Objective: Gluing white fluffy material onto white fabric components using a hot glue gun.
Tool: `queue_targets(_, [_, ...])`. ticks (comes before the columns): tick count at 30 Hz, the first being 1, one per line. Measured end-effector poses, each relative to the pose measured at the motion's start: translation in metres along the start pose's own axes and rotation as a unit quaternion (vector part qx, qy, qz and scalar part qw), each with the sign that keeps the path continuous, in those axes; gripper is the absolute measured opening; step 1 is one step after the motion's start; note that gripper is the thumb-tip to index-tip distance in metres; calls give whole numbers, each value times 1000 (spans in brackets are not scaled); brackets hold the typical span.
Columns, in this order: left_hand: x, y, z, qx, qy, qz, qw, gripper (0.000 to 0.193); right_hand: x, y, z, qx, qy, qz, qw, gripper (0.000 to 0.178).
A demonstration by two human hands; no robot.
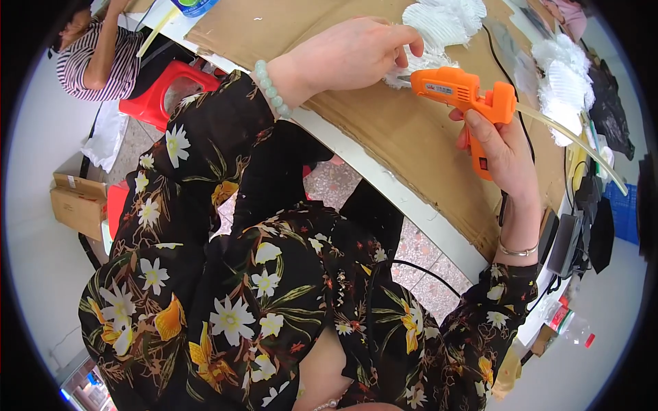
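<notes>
In the head view, we held the orange plastic glue gun [449, 88] in the right hand [510, 157], over the flat brown cardboard sheet [384, 137] that covered the white-edged bench [404, 185]. The fingers of that hand were wrapped around the grip; we could not tell whether the trigger was squeezed. The narrow grey nozzle [406, 79] pointed left, just beside the fingers of the left hand [356, 55]. Those fingers were bent and close together; their tips were partly hidden, so we could not tell whether they pinched anything. The white, ribbed, soft-looking piece [449, 24] lay on the far part of the cardboard, beside and partly behind the left fingers.

A long, translucent, yellowish glue stick [582, 137] protruded from the rear of the gun. A thin black cord [504, 67] ran to the right of the gun, and a heap of similar white material [562, 75] lay farther right.

For sound gluing, we judged three points necessary. First, the left fingertips had to steady the material while keeping back from the nozzle, which was probably hot. Second, the trigger needed a slow, even squeeze for a thin bead. Third, the stick and cord needed free travel, so that neither snagged the loose material.
</notes>
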State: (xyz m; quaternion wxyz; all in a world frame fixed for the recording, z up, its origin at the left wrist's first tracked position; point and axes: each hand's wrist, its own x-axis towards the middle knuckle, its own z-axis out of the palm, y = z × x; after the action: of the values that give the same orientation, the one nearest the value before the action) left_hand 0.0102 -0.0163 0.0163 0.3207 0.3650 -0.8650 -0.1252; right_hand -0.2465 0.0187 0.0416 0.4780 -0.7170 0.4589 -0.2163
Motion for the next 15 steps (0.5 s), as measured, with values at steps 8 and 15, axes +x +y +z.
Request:
queue_targets(8, [1,-3,1,-1,-7,-7,1000,22,-5,-2,-2,-20,-2,2,1000,32])
queue_targets(15, [4,-1,-1,-7,-23,-25,999,23,-5,-1,-4,-44,-1,17,999,32])
